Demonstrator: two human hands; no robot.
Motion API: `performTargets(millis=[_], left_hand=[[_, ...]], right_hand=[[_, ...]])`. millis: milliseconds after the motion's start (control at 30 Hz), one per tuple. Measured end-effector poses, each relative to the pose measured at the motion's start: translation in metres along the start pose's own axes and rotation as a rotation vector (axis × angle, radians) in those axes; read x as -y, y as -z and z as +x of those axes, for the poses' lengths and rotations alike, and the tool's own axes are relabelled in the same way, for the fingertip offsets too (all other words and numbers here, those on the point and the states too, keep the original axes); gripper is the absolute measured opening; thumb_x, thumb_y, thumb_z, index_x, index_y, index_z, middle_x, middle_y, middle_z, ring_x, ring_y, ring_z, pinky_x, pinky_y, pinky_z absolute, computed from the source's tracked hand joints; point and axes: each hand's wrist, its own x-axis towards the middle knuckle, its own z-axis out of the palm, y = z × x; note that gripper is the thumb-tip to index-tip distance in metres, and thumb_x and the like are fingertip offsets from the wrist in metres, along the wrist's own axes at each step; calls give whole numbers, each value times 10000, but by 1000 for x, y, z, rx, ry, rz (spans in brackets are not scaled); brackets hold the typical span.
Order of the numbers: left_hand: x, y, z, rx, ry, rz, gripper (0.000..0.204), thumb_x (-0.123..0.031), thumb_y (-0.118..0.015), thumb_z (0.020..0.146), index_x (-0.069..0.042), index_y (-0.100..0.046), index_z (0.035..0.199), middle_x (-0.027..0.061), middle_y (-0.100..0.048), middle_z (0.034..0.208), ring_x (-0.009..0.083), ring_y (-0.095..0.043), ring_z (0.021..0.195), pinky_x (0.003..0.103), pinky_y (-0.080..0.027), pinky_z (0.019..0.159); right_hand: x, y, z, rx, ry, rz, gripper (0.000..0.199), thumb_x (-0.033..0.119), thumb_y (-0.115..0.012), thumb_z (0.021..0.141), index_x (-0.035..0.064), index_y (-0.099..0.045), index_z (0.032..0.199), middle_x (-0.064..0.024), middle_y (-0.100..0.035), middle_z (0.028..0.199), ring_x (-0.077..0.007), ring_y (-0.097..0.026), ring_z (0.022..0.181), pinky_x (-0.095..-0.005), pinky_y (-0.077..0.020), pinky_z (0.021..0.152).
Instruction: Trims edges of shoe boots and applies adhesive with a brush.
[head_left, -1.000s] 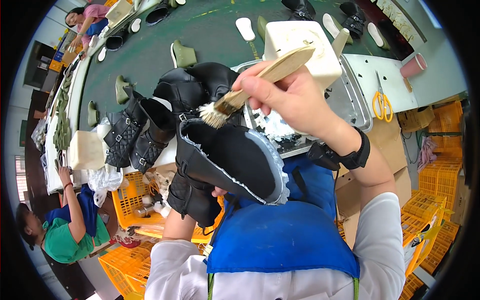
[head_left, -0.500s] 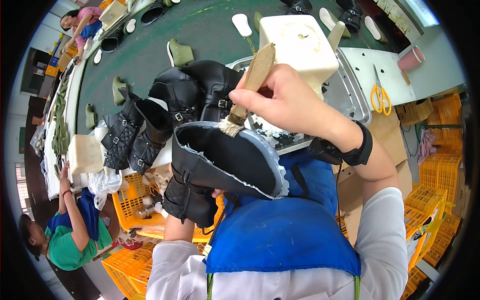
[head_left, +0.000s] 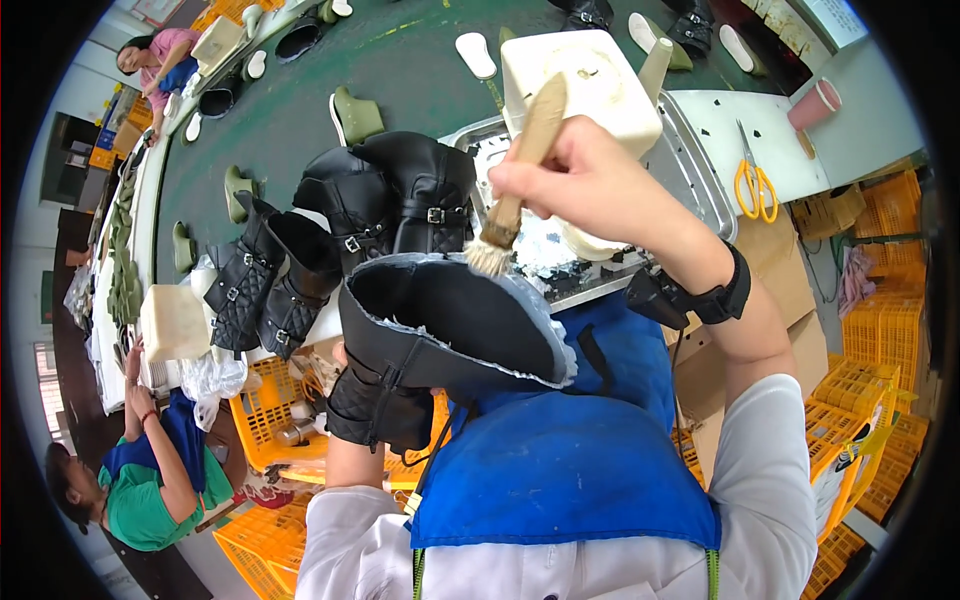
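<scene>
white sign (head_left: 828, 18) top right, pale framed notice (head_left: 155, 8) top left

Left hand buried under the upturned boot

The left hand (head_left: 345, 372) was almost wholly hidden behind the black boot (head_left: 440, 340), so its grip could not be read. The brush (head_left: 515, 175) handle disappeared inside the right hand (head_left: 590, 185). The metal tray (head_left: 690, 165) was largely covered by the white container (head_left: 590, 75), and its contents stayed unclear. Far footwear on the green table (head_left: 290, 120) was too small to tell apart.
</scene>
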Motion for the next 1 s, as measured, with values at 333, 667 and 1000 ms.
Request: performTargets(millis=[333,667,1000], left_hand=[[-70,51,42,8,-75,-37,505,-406,-390,888,-3,-498,1170,141,-541,1159,239,-471,1142,313,-369,930],[-66,169,333,-302,47,1615,876,-441,-727,645,57,-347,1257,154,-557,1058,211,-547,912,311,-434,824],[67,245,351,23,857,1986,893,-360,-653,680,-187,-154,1400,187,-468,1255,340,-450,1160,399,-368,959]], right_hand=[[-36,66,-54,-578,206,395,252,223,-534,879,-9,-627,848,26,-498,576,-32,-405,488,-161,-317,454],[-64,59,-91,-680,-46,356,181,168,-534,870,6,-616,859,19,-517,599,-24,-428,503,-155,-329,450],[-78,63,-109,-732,-171,420,156,139,-530,871,-1,-598,872,-3,-526,618,-41,-445,508,-166,-340,460]])
